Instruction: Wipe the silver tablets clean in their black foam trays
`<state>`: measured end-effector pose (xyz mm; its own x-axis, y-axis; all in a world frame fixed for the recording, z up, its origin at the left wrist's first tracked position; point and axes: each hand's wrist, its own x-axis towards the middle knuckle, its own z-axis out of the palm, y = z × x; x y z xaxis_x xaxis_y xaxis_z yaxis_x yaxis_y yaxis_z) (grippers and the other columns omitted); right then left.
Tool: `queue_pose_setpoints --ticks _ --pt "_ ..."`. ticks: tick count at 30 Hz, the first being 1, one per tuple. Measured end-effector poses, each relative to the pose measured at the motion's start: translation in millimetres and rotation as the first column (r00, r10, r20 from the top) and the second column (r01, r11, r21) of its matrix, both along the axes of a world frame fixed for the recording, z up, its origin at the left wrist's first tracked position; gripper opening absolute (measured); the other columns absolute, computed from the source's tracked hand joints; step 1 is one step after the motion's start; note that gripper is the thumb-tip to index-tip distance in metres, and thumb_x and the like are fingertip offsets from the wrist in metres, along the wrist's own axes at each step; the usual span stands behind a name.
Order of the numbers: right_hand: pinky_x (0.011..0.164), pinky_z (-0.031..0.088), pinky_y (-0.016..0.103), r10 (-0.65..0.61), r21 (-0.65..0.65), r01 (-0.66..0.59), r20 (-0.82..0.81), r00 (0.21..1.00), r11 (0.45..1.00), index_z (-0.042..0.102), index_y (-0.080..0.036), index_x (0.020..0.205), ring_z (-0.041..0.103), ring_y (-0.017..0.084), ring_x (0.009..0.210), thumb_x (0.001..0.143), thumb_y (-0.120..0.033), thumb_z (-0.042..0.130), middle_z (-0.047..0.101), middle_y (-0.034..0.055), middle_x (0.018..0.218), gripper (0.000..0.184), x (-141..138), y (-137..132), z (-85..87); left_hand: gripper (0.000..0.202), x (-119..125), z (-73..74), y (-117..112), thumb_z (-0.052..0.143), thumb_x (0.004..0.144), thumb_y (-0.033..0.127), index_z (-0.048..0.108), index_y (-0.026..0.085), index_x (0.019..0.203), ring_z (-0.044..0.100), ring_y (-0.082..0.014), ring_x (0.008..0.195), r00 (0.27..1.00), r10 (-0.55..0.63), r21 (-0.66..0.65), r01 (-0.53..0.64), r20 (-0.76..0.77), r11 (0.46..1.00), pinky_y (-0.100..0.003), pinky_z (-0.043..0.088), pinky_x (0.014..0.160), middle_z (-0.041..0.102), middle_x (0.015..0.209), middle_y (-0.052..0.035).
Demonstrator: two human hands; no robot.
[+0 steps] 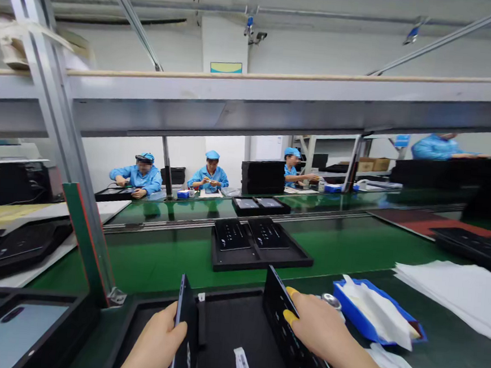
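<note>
My left hand [156,337] is closed on a dark tablet [188,330], thumb on one side, holding it on edge over the left part of a black tray [235,319]. My right hand [321,326], with yellow covers on two fingertips, grips a second tablet [284,329], tilted on edge over the tray's right side. Between the two tablets, a white barcode label [243,367] lies on the tray floor. How far each tablet's lower edge sits in the tray is cut off by the frame.
A blue box of white wipes [377,313] and white sheets [453,291] lie at right. Ahead, a tray with two tablets [260,259] sits on the green belt [154,267]. At left are a metal post [64,107] and another tablet tray [17,330]. Co-workers [210,175] sit across.
</note>
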<state>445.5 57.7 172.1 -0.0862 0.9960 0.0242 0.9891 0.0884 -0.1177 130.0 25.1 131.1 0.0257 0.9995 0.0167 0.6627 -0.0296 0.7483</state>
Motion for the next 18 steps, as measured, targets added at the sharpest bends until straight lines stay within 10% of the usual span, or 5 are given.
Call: queue_pose_setpoints --ticks 9,18 --pt "0.074 0.042 0.035 0.028 0.118 -0.01 -0.159 0.987 0.993 0.065 -0.019 0.114 0.069 0.032 0.103 0.09 -0.02 0.05 0.075 0.0117 0.108 0.029 -50 18 23.4 0.027 -8 28.5 25 0.037 0.086 0.021 0.06 0.02 0.1 0.059 -0.0215 0.074 0.968 0.13 0.066 -0.119 -0.215 0.991 -0.035 0.041 0.073 0.066 0.08 -0.0041" --pt "0.073 0.045 0.034 0.05 0.14 -0.023 -0.194 0.98 0.99 0.064 -0.018 0.113 0.071 0.03 0.097 0.088 -0.022 0.052 0.075 0.0126 0.104 0.028 -106 58 6.1 0.025 -7 32.7 73 0.052 0.095 0.04 0.061 0.017 0.088 0.058 -0.0157 0.074 0.91 0.225 0.097 -0.204 -0.347 0.974 -0.037 0.05 0.079 0.061 0.076 0.0009"
